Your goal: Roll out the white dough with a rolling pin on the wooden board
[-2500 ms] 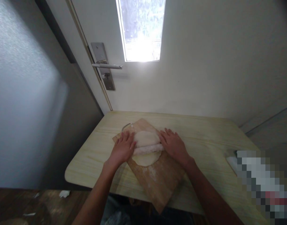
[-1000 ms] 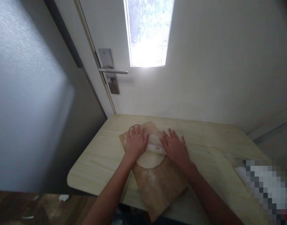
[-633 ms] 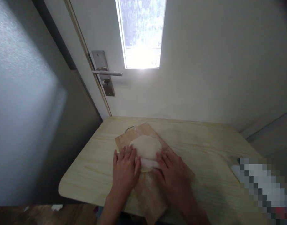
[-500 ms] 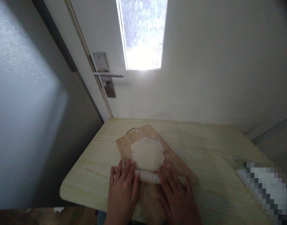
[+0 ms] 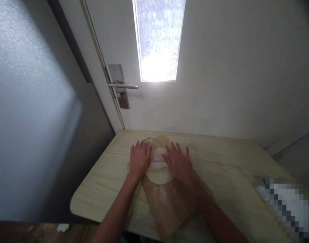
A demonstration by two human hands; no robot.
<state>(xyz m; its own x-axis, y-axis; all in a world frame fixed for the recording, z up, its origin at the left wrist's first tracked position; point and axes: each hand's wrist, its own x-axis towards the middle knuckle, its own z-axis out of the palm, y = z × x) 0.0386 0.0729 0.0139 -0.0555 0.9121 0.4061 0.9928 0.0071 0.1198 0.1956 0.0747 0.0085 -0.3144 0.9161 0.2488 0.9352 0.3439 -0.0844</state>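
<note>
A flattened sheet of pale dough (image 5: 159,177) lies on a wooden cutting board (image 5: 166,209) set at a slant. Across the dough runs a whitish rolling pin (image 5: 158,164), visible only between my hands and at its left end. My left hand (image 5: 141,158) rests flat over the pin's left part, fingers stretched out toward the door. Over its right part lies my right hand (image 5: 179,160), fingers spread and palm down. Both palms press on the pin without wrapping round it. Flour marks show on the bare near part of the board.
The board stands on a light wood table (image 5: 101,179) with a rounded left corner. Behind it is a white door with a metal handle (image 5: 124,86) and a bright glass pane (image 5: 159,40). A blurred-out object (image 5: 290,206) lies at the right edge.
Both hands have moved away from me with the rolling pin, from the dough's near edge to across its far part. The view has shifted slightly.
</note>
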